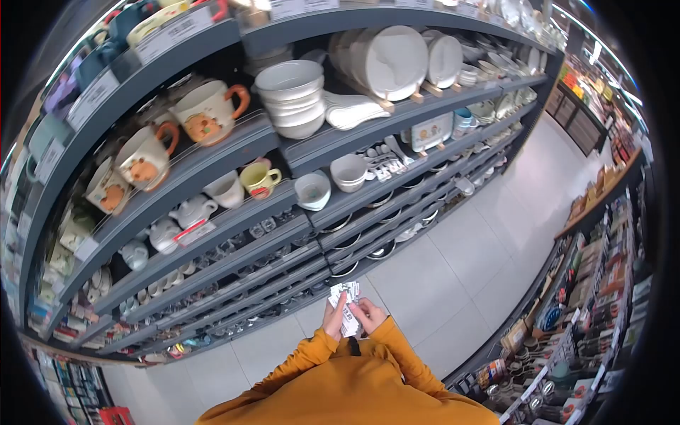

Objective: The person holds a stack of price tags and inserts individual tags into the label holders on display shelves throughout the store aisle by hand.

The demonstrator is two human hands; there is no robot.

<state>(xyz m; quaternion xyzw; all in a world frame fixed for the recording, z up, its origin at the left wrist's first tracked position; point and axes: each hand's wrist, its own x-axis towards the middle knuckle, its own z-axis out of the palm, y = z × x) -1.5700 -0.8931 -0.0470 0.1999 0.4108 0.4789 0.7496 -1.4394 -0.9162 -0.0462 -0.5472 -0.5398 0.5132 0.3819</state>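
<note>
Several printed paper labels [348, 316] are held in a loose, uneven bunch between two bare hands, low in the view and just in front of an ochre sweater [340, 393]. The bunch is gripped along its left side by the left hand [333, 318], with the thumb laid over the face and the other fingers mostly hidden. By the right hand [370, 315], the opposite edge is met with thumb and curled fingers, hardly any gap being left; how firmly it is pinched cannot be told. The upper label edges are left free, fanned out above the fingertips, and the lower end is framed between the palms. Ahead, the view is filled by a long shelf unit [312, 159], whose lowest edge is seen just beyond the labels, though the true clearance cannot be judged. Close to one shelf lip, stacked white bowls [290, 99] and white spoons [354, 112] are set; beside them, decorated mugs [205, 117] are lined up behind a thin guard, and plates [395, 65] are stood on edge. Open room is given by the tiled floor [453, 283], which is stretched to the right as an aisle and bounded there by the curved edge of a utensil display [538, 382].
</note>
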